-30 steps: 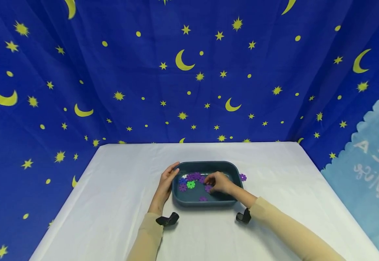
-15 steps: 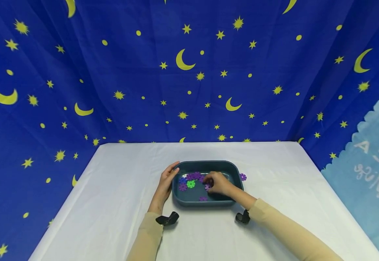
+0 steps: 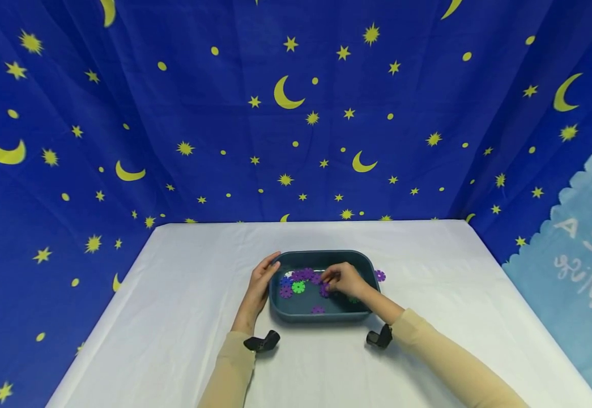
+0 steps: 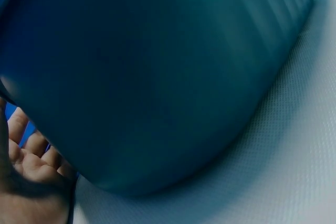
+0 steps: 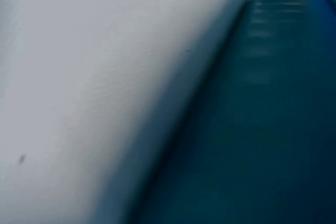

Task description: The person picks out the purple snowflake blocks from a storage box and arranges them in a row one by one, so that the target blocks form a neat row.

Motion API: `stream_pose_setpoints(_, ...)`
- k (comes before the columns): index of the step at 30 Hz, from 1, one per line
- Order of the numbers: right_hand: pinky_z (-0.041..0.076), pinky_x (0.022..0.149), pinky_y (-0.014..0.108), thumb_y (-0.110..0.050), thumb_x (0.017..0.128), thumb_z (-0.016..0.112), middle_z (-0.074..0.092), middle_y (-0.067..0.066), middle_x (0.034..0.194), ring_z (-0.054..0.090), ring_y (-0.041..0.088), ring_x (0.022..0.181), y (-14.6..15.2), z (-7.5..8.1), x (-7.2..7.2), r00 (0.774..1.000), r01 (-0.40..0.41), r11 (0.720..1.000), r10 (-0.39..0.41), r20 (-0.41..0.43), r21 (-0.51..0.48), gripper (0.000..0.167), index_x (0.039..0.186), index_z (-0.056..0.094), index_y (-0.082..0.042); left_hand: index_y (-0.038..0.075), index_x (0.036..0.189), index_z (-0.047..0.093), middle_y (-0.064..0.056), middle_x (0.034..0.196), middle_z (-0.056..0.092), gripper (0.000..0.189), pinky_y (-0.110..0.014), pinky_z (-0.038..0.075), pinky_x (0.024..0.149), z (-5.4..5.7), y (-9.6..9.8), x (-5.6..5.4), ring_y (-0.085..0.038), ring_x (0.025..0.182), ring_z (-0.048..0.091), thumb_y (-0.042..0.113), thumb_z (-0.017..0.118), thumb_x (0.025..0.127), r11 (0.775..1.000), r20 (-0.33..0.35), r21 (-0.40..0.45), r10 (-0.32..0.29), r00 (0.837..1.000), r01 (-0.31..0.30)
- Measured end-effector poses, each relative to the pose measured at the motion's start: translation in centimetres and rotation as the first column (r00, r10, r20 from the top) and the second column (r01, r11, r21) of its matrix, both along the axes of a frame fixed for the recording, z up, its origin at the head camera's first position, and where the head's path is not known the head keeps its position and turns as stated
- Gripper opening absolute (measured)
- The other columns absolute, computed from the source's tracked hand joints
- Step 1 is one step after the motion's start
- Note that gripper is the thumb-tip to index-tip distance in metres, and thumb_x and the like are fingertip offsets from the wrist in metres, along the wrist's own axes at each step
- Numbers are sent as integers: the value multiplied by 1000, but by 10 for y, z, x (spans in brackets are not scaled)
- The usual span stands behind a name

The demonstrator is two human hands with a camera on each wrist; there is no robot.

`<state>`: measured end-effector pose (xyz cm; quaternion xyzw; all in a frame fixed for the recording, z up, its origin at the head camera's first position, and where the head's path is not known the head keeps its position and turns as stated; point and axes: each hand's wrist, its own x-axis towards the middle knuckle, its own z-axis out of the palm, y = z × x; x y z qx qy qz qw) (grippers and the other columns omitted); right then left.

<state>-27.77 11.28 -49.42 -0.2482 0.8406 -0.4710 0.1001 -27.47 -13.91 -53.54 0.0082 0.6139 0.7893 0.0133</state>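
A dark teal plastic tub (image 3: 296,318) stands on the table, holding several toothed interlocking discs. My left hand (image 3: 260,286) grips its left end, thumb at the rim and fingers along the outer wall. In the left wrist view, part of that hand (image 4: 34,171) shows beside the tub wall (image 4: 157,87). Inside the tub, my right hand (image 3: 345,280) has curled fingers pinching a purple disc (image 3: 324,290). Nearby lie a bright green disc (image 3: 298,287), a blue disc (image 3: 285,281) and more purple ones. The right wrist view shows only the tub's outside (image 5: 236,119), not the fingers.
One purple disc (image 3: 380,276) lies outside the tub, by its right end. Another purple disc (image 3: 318,310) is near the tub's front wall. A darker green disc (image 3: 354,299) shows under my right wrist. White cloth (image 3: 188,294) covers the table, with a starry blue curtain (image 3: 224,113) behind.
My right hand has risen slightly and shifted a little to the right, with the purple disc at its fingertips. A green disc below it has come into sight. The left hand stays put.
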Motion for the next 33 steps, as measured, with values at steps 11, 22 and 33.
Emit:
stream_pose_setpoints(11,56,66,23,7,78,69,66,32,98,69,15,75,9,4,1,977,206,961,-193,87,-183,26,102,63,16,-1,140,44,14,108,60,44,-25,47,91,8,0,2,-6,102,56,11,50,98,999,25,-1,-36,999,36)
stream_pose_setpoints(22,52,66,15,8,79,68,70,15,88,63,-3,70,31,21,11,927,374,850,-352,128,-370,29,105,60,20,-4,139,43,15,106,61,45,-25,47,92,22,2,12,-5,102,57,12,52,98,999,2,-20,-33,999,33)
stream_pose_setpoints(33,52,69,14,3,83,67,67,-13,76,63,-4,71,63,23,14,806,589,699,-543,235,-406,30,108,59,18,-2,139,44,15,104,63,46,-18,47,84,0,1,0,-3,97,57,14,54,97,1000,7,17,-8,1000,8)
